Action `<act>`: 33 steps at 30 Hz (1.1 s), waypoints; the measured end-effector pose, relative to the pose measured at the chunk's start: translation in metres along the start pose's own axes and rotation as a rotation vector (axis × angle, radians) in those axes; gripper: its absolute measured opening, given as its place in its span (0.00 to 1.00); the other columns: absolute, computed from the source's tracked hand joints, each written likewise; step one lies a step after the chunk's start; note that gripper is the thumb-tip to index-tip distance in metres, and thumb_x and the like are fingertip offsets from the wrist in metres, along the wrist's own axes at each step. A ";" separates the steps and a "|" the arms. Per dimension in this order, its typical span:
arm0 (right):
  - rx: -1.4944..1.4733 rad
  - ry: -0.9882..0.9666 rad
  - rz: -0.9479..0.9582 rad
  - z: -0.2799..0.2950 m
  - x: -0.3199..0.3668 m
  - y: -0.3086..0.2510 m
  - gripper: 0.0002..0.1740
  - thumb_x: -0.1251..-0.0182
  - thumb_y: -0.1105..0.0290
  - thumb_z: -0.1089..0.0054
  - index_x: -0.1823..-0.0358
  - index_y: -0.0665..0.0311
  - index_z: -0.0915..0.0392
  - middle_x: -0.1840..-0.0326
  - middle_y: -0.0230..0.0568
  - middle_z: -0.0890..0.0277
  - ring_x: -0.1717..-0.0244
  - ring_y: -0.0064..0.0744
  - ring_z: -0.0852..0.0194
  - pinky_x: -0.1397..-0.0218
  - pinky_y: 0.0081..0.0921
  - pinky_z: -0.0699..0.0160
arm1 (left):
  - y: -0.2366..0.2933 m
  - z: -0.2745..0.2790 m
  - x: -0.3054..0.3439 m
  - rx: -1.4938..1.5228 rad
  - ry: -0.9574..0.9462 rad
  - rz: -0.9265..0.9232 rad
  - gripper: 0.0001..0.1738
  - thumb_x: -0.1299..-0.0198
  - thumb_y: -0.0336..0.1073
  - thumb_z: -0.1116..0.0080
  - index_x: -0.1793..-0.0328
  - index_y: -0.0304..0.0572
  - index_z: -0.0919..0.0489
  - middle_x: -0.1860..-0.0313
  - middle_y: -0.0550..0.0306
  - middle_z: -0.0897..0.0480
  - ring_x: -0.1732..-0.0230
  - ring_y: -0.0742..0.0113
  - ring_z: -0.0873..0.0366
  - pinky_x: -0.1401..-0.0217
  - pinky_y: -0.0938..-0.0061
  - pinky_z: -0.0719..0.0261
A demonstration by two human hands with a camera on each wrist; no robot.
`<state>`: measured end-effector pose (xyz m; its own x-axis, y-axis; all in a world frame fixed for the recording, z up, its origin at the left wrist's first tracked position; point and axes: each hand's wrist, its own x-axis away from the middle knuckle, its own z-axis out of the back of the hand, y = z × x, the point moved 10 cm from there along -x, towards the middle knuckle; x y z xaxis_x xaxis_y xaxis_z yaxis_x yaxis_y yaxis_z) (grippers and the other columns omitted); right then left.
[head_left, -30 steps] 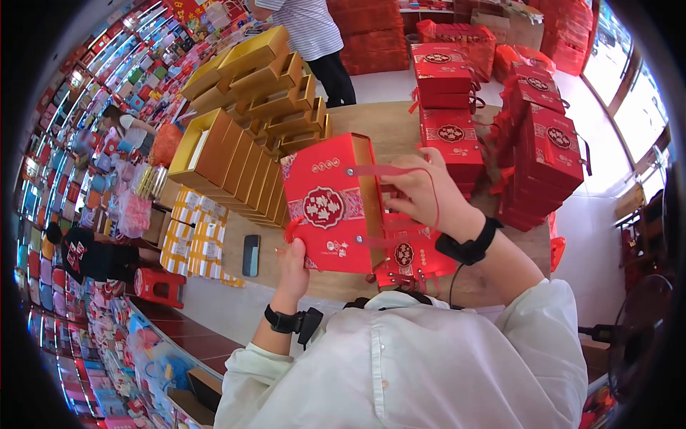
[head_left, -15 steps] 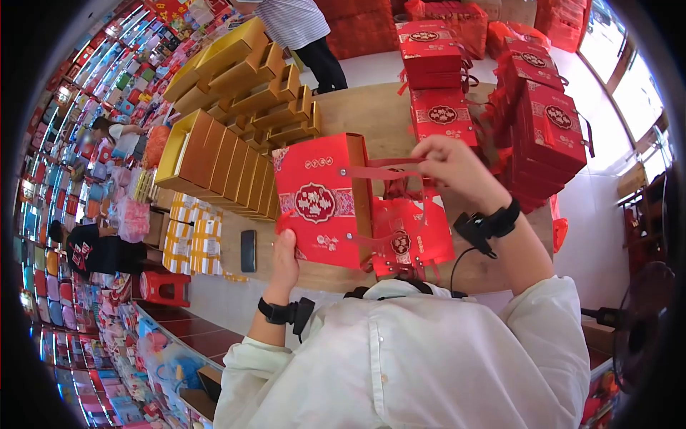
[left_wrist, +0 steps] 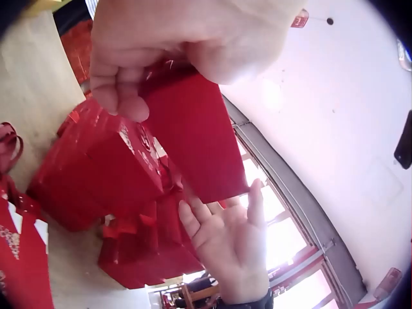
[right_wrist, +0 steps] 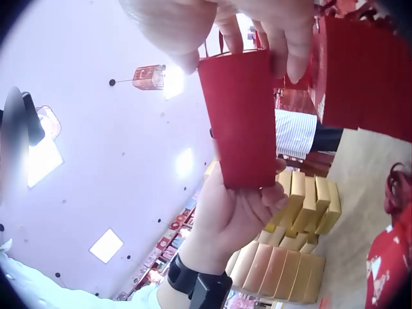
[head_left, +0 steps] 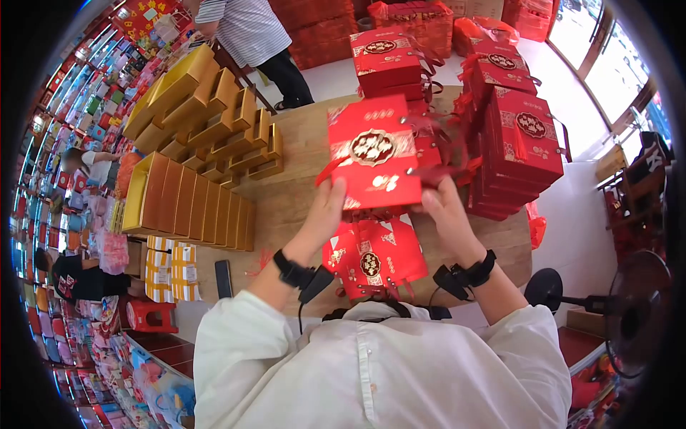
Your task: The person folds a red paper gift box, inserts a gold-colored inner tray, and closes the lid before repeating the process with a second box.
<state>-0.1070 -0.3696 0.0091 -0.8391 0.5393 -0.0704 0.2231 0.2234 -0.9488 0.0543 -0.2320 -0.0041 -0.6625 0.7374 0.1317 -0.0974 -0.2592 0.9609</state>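
Red box (head_left: 373,154) is held up over the wooden table (head_left: 304,154), left hand (head_left: 325,207) and right hand (head_left: 439,207) each gripping a lower corner, so near the stacked boxes (head_left: 525,139) that a careless swing could, I'd say, topple them.

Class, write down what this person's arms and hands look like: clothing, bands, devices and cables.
Both arms wear loose white sleeves, the left sleeve and the right sleeve, ending short of the wrists. Each wrist carries a black band with a small black unit: left strap, right strap. A thin dark cable hangs from the left unit. The left hand and right hand are ungloved.
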 end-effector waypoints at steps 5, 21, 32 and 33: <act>0.107 0.277 0.108 0.050 -0.044 -0.029 0.18 0.31 0.64 0.50 0.45 0.68 0.34 0.56 0.33 0.28 0.57 0.15 0.34 0.53 0.17 0.33 | 0.027 -0.049 -0.057 0.233 -0.066 -0.015 0.27 0.33 0.56 0.62 0.44 0.40 0.31 0.59 0.56 0.22 0.69 0.71 0.26 0.70 0.78 0.26; 0.765 0.141 0.076 0.075 -0.005 0.080 0.09 0.37 0.70 0.49 0.60 0.68 0.26 0.72 0.39 0.25 0.67 0.29 0.26 0.60 0.25 0.28 | -0.119 -0.001 -0.033 -0.155 -0.161 0.282 0.24 0.36 0.53 0.54 0.51 0.39 0.26 0.59 0.55 0.20 0.64 0.67 0.23 0.61 0.69 0.24; 0.928 -0.104 -0.415 0.083 0.053 0.238 0.29 0.49 0.65 0.42 0.44 0.67 0.31 0.58 0.50 0.23 0.57 0.43 0.24 0.53 0.31 0.26 | -0.234 -0.004 0.117 -0.518 -0.224 0.404 0.19 0.43 0.43 0.48 0.60 0.29 0.23 0.65 0.37 0.20 0.62 0.48 0.20 0.56 0.61 0.24; 0.933 -0.113 -0.408 0.082 0.052 0.238 0.29 0.49 0.65 0.42 0.44 0.67 0.31 0.58 0.50 0.23 0.57 0.43 0.24 0.53 0.31 0.26 | -0.226 -0.005 0.115 -0.646 -0.231 0.357 0.19 0.43 0.43 0.49 0.59 0.29 0.23 0.65 0.36 0.20 0.61 0.46 0.21 0.56 0.60 0.24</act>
<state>-0.1387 -0.3550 -0.2458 -0.8174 0.4733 0.3283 -0.5241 -0.3745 -0.7649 -0.0036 -0.0917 -0.2076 -0.5704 0.6337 0.5226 -0.3681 -0.7660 0.5271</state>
